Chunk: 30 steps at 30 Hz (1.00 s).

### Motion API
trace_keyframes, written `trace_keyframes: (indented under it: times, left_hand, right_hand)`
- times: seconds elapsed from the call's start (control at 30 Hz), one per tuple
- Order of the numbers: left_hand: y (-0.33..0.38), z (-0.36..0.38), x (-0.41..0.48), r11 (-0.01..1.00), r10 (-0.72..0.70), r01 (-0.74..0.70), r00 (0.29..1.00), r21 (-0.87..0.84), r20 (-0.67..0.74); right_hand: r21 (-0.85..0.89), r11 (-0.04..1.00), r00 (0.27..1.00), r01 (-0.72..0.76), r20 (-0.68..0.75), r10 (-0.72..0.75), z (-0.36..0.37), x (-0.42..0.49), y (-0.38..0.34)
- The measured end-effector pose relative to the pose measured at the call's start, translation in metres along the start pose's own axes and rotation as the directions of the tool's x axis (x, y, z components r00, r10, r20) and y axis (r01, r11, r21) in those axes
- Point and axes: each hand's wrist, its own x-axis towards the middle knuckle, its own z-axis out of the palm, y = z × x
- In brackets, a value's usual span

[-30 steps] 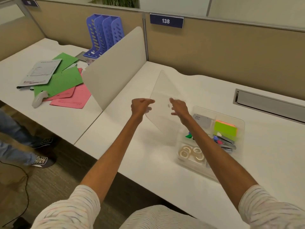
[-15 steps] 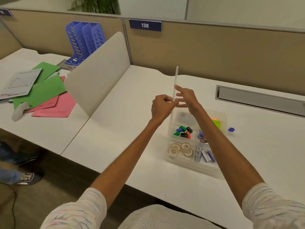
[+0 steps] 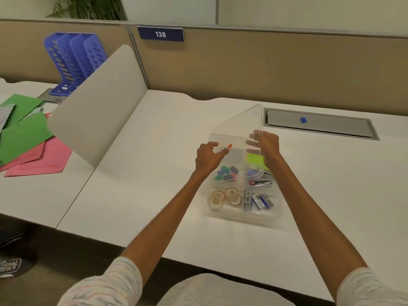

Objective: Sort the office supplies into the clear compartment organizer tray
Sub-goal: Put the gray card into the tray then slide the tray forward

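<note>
A clear compartment organizer tray [image 3: 280,214] sits on the white desk. It holds tape rolls [image 3: 224,197], staple boxes [image 3: 258,200], coloured binder clips [image 3: 227,173], neon sticky notes [image 3: 255,159] and a metal stapler [image 3: 261,183]. A clear lid [image 3: 237,127] hangs tilted over the tray's far half. My right hand [image 3: 265,144] grips the lid's right edge. My left hand [image 3: 208,156] pinches its left side with curled fingers. A small orange piece [image 3: 229,146] shows at my left fingertips.
A small blue item [image 3: 303,120] lies on the grey cable hatch [image 3: 344,127] behind the tray. A beige divider panel [image 3: 97,111] stands to the left. Beyond it are green and pink folders [image 3: 28,149] and a blue file rack [image 3: 72,60].
The lid has swung from standing edge-on left of the tray to tilting over the tray. Both hands moved right and down with it.
</note>
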Motion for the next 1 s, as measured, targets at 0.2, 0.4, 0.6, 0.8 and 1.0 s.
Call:
trace_keyframes:
  times: [0.2,0.4,0.6,0.8,1.0]
  left_hand:
    - [-0.031,0.013,0.003,0.938,-0.257,0.232,0.964,0.259,0.066]
    - [-0.040,0.029,-0.004,0.957,-0.242,0.213,0.960,0.196,0.140]
    - [-0.047,0.033,-0.010,0.960,-0.198,0.173,0.975,0.219,0.101]
    - [-0.054,0.035,-0.014,0.974,-0.150,0.134,0.986,0.185,0.077]
    - [-0.056,0.034,-0.016,0.974,-0.151,0.135,0.986,0.180,0.074]
  right_hand:
    - [0.197,0.972,0.991,-0.125,-0.014,0.130,-0.065,0.003,0.023]
    - [0.134,0.973,0.981,-0.187,-0.018,0.191,-0.103,-0.003,0.058]
    - [-0.100,0.987,0.950,-0.124,-0.300,0.089,-0.112,-0.010,0.092]
    - [-0.543,0.832,0.933,-0.115,-0.346,-0.096,-0.108,-0.012,0.100]
    - [-0.625,0.773,0.951,-0.111,-0.293,-0.101,-0.106,-0.012,0.105]
